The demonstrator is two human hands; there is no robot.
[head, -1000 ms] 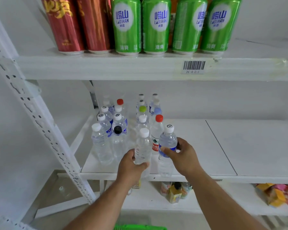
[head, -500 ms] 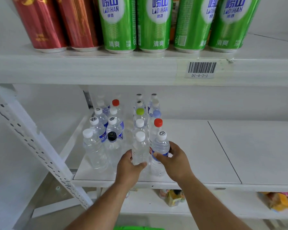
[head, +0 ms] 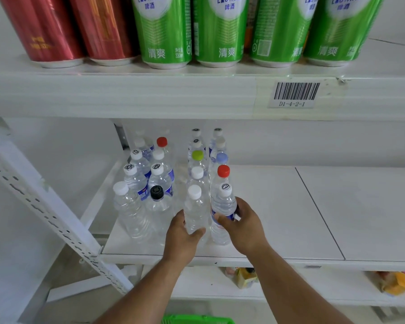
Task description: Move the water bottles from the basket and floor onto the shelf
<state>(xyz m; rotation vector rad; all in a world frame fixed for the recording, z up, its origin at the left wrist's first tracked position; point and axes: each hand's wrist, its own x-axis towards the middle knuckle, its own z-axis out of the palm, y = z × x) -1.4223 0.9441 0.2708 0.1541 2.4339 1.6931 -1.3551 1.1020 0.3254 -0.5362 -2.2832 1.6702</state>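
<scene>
Left hand (head: 181,239) wrapped around plain clear bottle (head: 195,212), right hand (head: 243,226) gripping blue-label bottle (head: 222,211); both upright, side by side at shelf (head: 278,230) front. Green basket (head: 197,320) rim below.

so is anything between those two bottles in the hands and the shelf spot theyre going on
Nothing visible. The left hand grips the plain bottle and the right hand the blue-labelled bottle, both upright at the front of the rows on the shelf. Their bases look down or nearly so; contact can't be confirmed.
</scene>
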